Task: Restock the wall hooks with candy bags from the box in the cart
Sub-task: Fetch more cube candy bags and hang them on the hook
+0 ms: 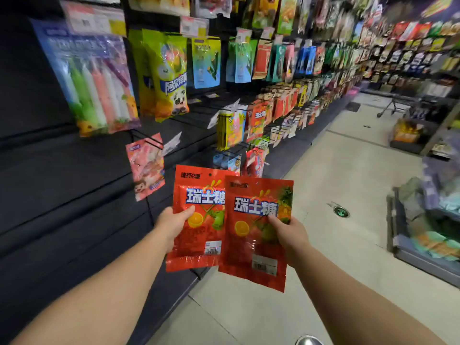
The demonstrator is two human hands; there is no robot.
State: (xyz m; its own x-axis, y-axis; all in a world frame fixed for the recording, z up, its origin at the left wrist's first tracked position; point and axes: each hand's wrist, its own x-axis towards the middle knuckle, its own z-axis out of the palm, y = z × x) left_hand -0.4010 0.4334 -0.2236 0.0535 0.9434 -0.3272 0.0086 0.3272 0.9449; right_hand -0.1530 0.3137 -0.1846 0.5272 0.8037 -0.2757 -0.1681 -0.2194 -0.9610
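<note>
Left hand point(174, 224): clamped on the left red candy bag point(199, 217), thumb across the front at the bag's left edge, fingers hidden behind.
Right hand point(290, 232): clamped on the right red candy bag point(256, 232), thumb on the front near the bag's right edge, fingers hidden behind.
Hands: apart, each gripping its own bag, held out in front of the body at about the same height.
Bags: both upright, print facing the camera; the right bag overlaps the right edge of the left bag. Each has a small hang hole near the top and a barcode label low on the front.
Position of bags: in the air beside the dark wall panel point(62, 195), not on any hook.
Nearest hook point(149, 141): carries a pink bag point(146, 165), hanging tilted, just up and left of the red bags.
Wall display: rows of hanging snack packets point(258, 58) run down the aisle to the right.
Floor point(336, 158): pale tiles, with a round drain cover point(341, 211).
Right edge: a blurred cart or shelf unit point(428, 220); contents unclear.
</note>
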